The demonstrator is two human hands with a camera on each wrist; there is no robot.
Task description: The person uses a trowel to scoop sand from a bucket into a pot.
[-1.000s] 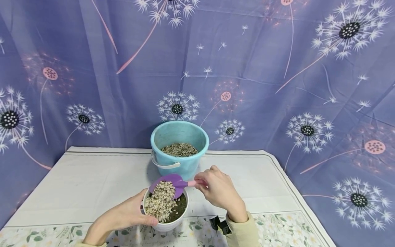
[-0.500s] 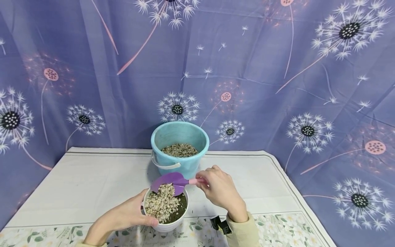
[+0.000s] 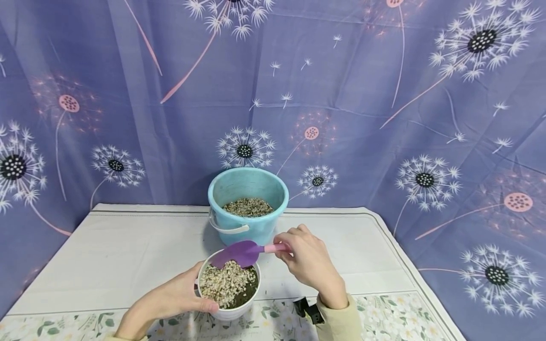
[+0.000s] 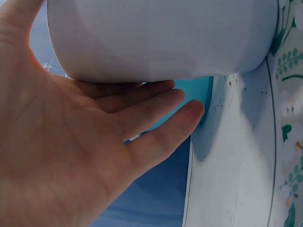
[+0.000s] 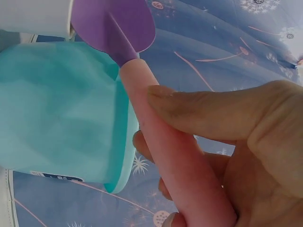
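Observation:
My left hand holds a white flower pot from its left side, thumb over the near rim and fingers along the outer wall. In the left wrist view the fingers lie against the pot's side. Pale, coarse grains are heaped over dark soil inside the pot. My right hand grips the pink handle of a small purple garden trowel. Its blade is tipped over the pot's far rim, the tip touching or just above the grains.
Right behind the pot stands a light blue bucket with a white handle, part-filled with a grainy mix. A white cloth with a floral front strip covers the table. A purple dandelion-print curtain hangs behind.
The trowel has tilted over and drawn slightly right, so its blade has shed its load and the grains now lie in the pot. The left hand and pot have stayed put.

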